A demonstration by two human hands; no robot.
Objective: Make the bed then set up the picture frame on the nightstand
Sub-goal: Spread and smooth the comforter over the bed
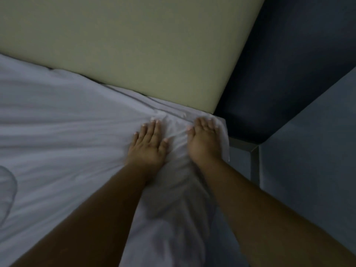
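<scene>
Press sheet [67,112], likely soft, light and limp, under left hand [149,143] and right hand [204,139], both flat, gripping nothing; take hold at corner edge beside headboard [134,45].

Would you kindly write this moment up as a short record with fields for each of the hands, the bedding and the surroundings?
left hand: flat on the white sheet, fingers straight
right hand: flat on the sheet's corner, fingers straight
sheet: wrinkled, creases running toward both hands
headboard: beige, just beyond the fingertips
wall: dark blue, right of the headboard
lighting: dim
stage: bed-making, corner being smoothed
</scene>
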